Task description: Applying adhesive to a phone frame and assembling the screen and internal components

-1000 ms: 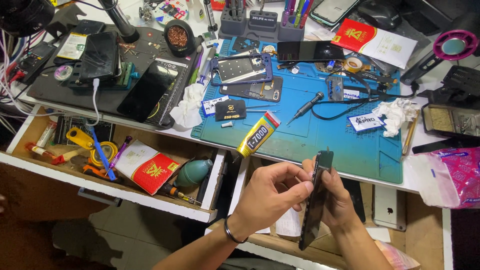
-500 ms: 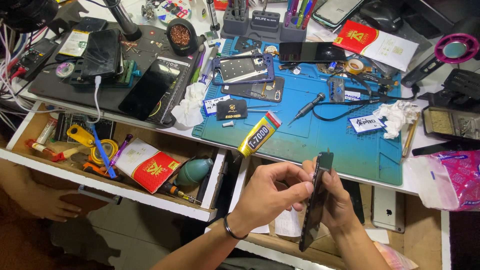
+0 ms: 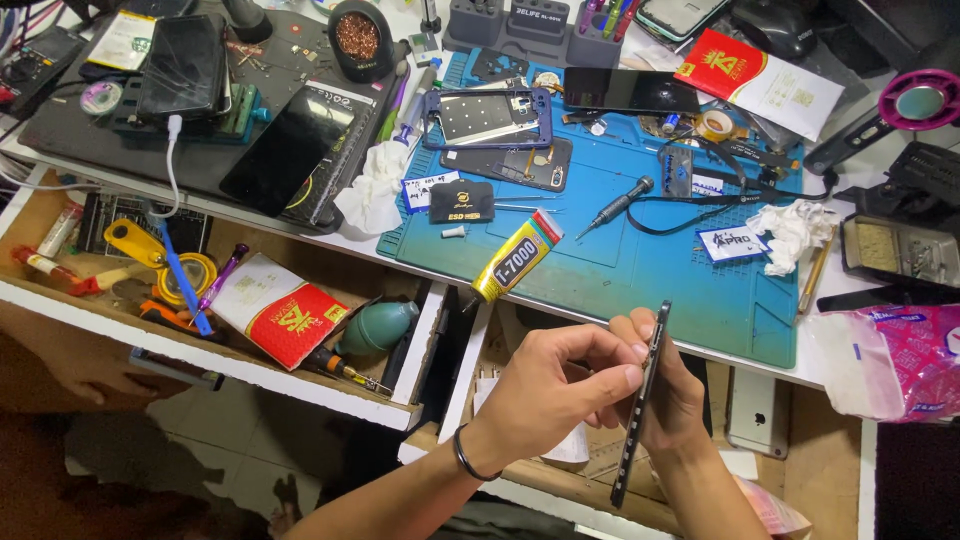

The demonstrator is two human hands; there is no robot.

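Observation:
I hold a thin black phone panel (image 3: 630, 440) edge-on in front of the workbench, over an open drawer. My right hand (image 3: 680, 395) grips it from behind, fingers wrapped around its upper half. My left hand (image 3: 555, 385) pinches the panel's near edge close to the top with fingertips; a dark band circles that wrist. A yellow glue tube (image 3: 515, 257) lies on the front edge of the blue work mat (image 3: 650, 270), just above my hands.
On the mat lie a blue phone frame (image 3: 488, 118), a dark phone part (image 3: 510, 165), a screwdriver (image 3: 612, 208), tape and crumpled tissue (image 3: 795, 222). A black phone (image 3: 300, 150) rests to the left. The open left drawer (image 3: 200, 340) holds tools, a red packet and a green blower.
The view has shifted slightly nearer and left. My hands keep the same grip on the panel, with only small finger movement along its edge.

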